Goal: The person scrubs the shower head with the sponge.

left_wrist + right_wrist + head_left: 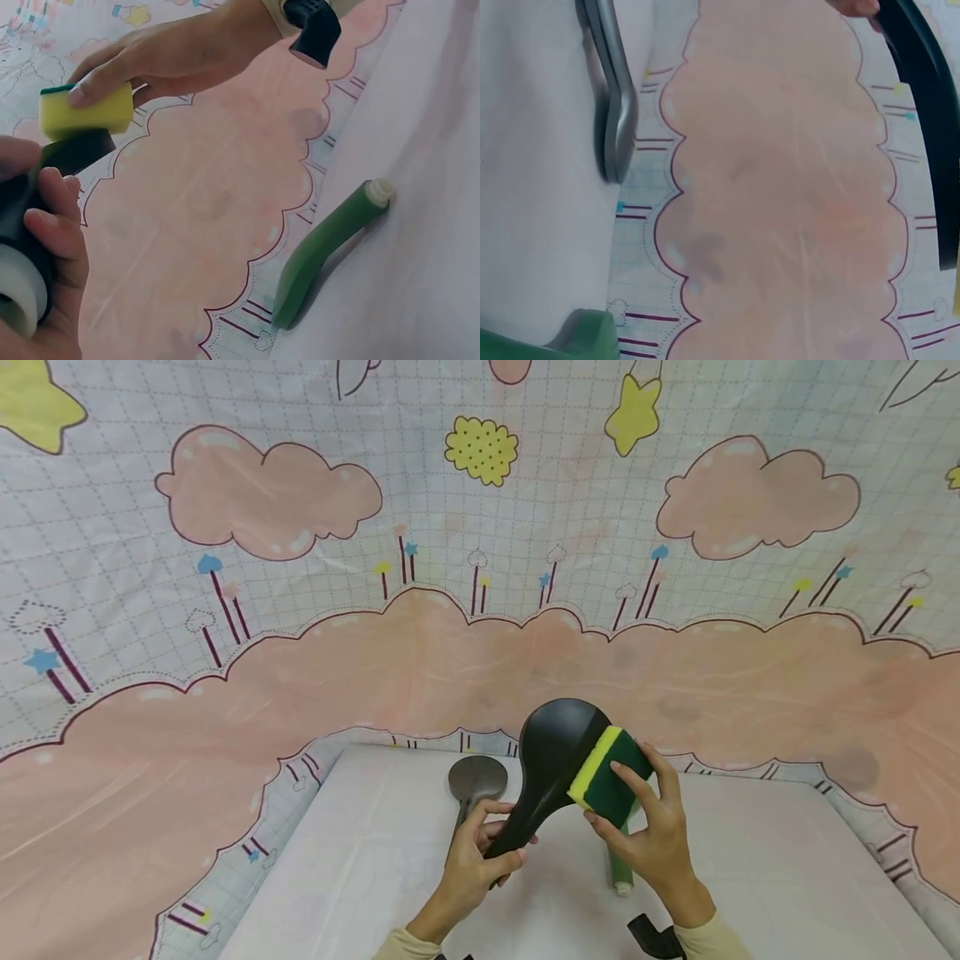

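Hands (478, 858) (660, 835) hold utensil (558, 743) and sponge (602, 789) over white table (352, 852), cloud-print backdrop (450, 668) beyond.

Shower head (558, 747) in hand: solid black, white ring at handle end. Scouring sponge (613, 781): bright yellow foam, dark green scrubbing face. Second shower head (477, 778): grey. Third shower head (326, 244): green, off-white tip. Tabletop (330, 860): plain white. Printed backdrop (420, 510): pale ground, dashed blue grid, pink clouds, yellow stars, peach scalloped band edged maroon. Sleeve (723, 939): cream. Wrist camera (656, 937): black.
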Available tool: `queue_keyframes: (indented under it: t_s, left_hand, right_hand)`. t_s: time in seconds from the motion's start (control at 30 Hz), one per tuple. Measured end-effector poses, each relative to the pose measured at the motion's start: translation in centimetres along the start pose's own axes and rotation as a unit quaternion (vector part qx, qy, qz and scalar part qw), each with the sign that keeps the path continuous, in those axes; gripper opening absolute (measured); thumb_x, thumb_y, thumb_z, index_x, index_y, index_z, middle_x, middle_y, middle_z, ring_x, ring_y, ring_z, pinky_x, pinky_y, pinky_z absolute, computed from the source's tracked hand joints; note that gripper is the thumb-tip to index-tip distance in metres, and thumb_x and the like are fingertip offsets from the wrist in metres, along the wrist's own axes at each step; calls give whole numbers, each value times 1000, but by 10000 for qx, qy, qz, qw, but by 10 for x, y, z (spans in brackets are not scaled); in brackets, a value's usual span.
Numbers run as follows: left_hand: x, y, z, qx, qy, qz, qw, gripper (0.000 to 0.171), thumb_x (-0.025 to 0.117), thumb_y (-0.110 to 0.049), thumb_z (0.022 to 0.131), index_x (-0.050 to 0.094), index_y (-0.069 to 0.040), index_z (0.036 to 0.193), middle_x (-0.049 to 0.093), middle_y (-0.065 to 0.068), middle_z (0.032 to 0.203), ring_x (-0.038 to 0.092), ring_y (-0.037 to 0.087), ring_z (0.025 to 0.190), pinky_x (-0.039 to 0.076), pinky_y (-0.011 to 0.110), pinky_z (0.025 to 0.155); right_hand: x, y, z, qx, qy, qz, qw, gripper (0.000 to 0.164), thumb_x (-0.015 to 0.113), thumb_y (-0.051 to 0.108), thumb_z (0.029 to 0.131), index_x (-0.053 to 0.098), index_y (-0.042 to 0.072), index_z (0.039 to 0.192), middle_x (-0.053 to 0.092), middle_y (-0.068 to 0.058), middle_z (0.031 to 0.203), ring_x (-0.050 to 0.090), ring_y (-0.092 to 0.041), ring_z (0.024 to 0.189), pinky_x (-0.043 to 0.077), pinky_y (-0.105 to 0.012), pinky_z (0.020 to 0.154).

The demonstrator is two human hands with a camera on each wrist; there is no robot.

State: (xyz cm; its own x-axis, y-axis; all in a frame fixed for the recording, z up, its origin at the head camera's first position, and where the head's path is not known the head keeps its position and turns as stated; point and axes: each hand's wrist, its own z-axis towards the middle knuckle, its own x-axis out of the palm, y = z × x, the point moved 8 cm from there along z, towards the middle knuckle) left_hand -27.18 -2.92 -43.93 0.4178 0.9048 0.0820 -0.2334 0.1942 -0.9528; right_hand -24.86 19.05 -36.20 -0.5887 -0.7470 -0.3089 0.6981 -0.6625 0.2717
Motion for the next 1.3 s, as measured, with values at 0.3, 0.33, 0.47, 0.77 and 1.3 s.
queue_keyframes:
  t_s: [0.3, 0.33, 0.47, 0.77, 1.3]
  left_hand:
    - [-3, -4, -1, 307, 125, -38, 9994, 37, 64, -1, 88, 51, 10, 121, 58, 44, 88, 54, 4, 57, 42, 15, 47]
    - [-3, -4, -1, 333, 123, 1, 9994, 36, 64, -1, 88, 51, 9, 120, 58, 43, 86, 54, 4, 58, 42, 15, 46]
    - [-4, -1, -1, 352, 85, 112, 9993, 35, 66, -1, 87, 51, 8, 118, 57, 42, 82, 56, 4, 59, 44, 17, 46]
    - [-6, 4, -1, 301, 38, 245, 9992, 33, 67, -5, 87, 54, 2, 117, 59, 36, 84, 59, 5, 62, 45, 19, 46]
    - [-11, 8, 0, 81, 63, 507, 9987, 35, 70, -9, 87, 56, -5, 119, 65, 16, 95, 58, 6, 67, 45, 18, 49]
  right_hand:
    - [-5, -16, 8, 493, 236, 219, 9983, 66, 72, 53, 83, 62, 5, 127, 41, -25, 147, 42, -26, 132, 35, -6, 101]
    - [-6, -18, 9, 578, 282, 245, 9976, 64, 77, 47, 82, 62, 6, 128, 41, -24, 148, 42, -26, 131, 35, -6, 101]
    - [-6, -23, 9, 810, 447, 246, 9954, 68, 88, 22, 69, 60, 7, 129, 40, -21, 149, 43, -30, 130, 34, -5, 100]
    - [-2, -17, 5, 652, 434, 236, 9967, 68, 80, 48, 78, 61, 9, 130, 39, -22, 150, 42, -41, 129, 31, -5, 104]
    - [9, 8, 0, 44, 528, -36, 9986, 68, 62, 65, 84, 65, 10, 124, 43, -27, 145, 37, -23, 140, 26, -13, 114]
